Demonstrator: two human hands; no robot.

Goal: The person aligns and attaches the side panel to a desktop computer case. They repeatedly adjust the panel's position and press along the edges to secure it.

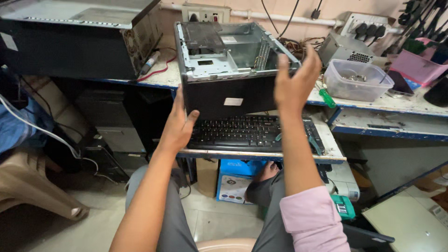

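A black keyboard [247, 133] is laid on a pull-out tray. To its right, on the surface [373, 102], a clear plastic tub [357, 80] is set beside a green-handled screwdriver [326, 97]; a second computer case [70, 37] is seen far to its left.

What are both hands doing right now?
Left hand: open, against the lower left corner of the open computer case.
Right hand: open, at its right side.

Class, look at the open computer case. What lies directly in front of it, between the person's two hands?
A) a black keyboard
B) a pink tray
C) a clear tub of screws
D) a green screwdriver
A: the black keyboard lies on the shelf just below the case, between the left hand and right hand.
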